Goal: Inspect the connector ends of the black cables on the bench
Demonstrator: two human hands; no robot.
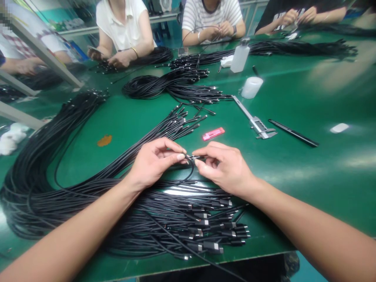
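Observation:
Over the heap of cables, my left hand (pixel 157 158) pinches a thin black cable (pixel 192 169) between thumb and fingers; the cable curves down just below the fingertips. Facing it, my right hand (pixel 227 164) is closed on a small dark piece with a shiny metal tip (pixel 193 157), almost touching my left fingertips. Its exact kind is hard to see. Beneath both hands lies a thick bundle of black cables (pixel 123 199), their USB-type plugs (pixel 211 246) fanned out toward the right. A second spread of cable ends (pixel 179 121) lies just beyond my left hand.
On the green table (pixel 293 184) are a pink-red case (pixel 213 134), a caliper (pixel 255 121), a black strip-like tool (pixel 293 133), a white container (pixel 252 87) and a squarish white bottle (pixel 240 56). More cable bundles (pixel 147 86) lie farther back. Several co-workers sit opposite; metal bars (pixel 41 43) stand left.

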